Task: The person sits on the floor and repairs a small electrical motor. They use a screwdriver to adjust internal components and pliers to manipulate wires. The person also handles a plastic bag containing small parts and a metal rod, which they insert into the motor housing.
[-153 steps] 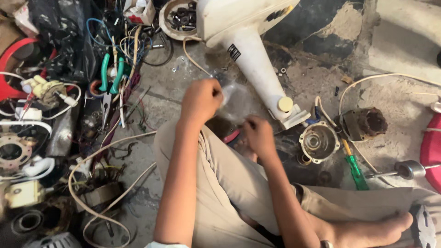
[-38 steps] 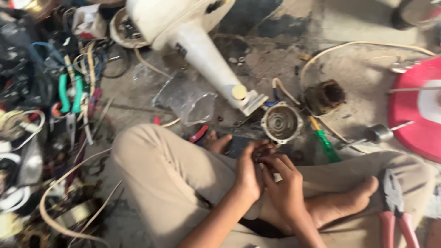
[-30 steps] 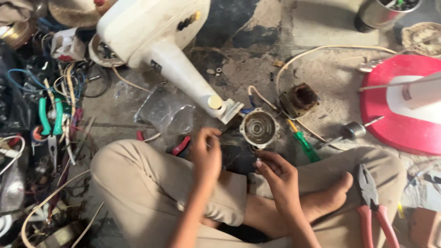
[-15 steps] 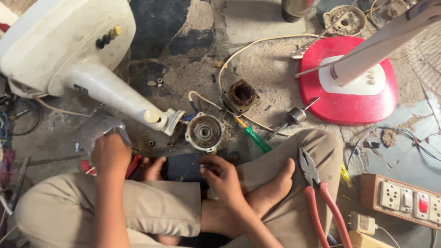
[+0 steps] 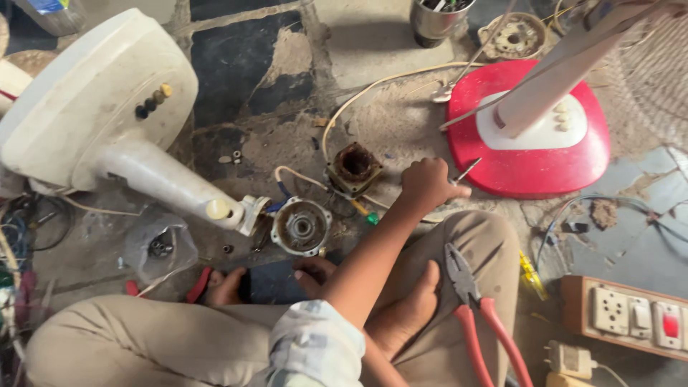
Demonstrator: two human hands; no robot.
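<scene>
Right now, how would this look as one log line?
right hand: closed on metal rod | left hand: not in view | nearby: motor housing, red pliers

The right hand [image 5: 428, 183] is stretched far forward on a straight arm, fingers curled into a closed fist. The left hand is out of sight.

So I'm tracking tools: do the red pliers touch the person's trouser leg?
Touching: the head view shows the red pliers lying on the beige trouser leg.

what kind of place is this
Probably an informal fan repair workshop, set up on a rough floor: a white fan base lies tipped over, an opened motor housing beside it, red-handled pliers close by.
</scene>
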